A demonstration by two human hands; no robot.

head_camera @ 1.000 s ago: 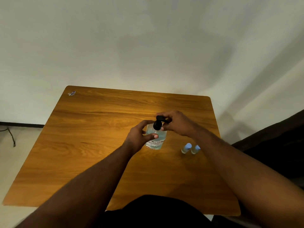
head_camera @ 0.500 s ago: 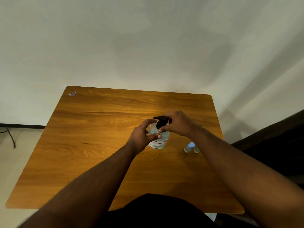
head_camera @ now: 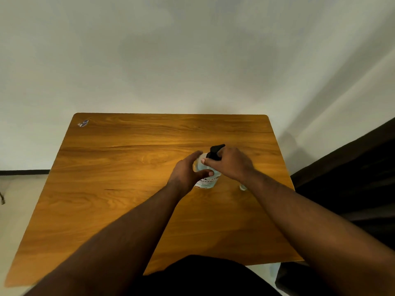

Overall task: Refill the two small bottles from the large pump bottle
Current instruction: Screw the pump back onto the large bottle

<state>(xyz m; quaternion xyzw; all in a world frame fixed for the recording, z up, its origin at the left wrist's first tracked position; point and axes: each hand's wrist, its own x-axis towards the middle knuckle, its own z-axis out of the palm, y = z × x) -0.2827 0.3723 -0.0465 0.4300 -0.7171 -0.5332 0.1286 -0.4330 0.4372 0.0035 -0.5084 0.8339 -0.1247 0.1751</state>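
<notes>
The large clear pump bottle (head_camera: 207,182) with a white label stands upright on the wooden table (head_camera: 119,189), right of centre. My left hand (head_camera: 188,174) grips the bottle's body from the left, thumb across its front. From the right, my right hand (head_camera: 230,165) holds the black pump head (head_camera: 215,151) at the collar; the spout points to the far right. Only a sliver of one small bottle (head_camera: 242,186) shows behind my right forearm; the other is hidden.
A small crumpled wrapper (head_camera: 83,123) lies at the table's far left corner. A dark piece of furniture (head_camera: 350,178) stands close to the table's right edge. A pale wall runs behind the table.
The pump head has turned: its spout pointed left earlier and now points to the far right. My right forearm now covers the small bottles. The view shifted a little.
</notes>
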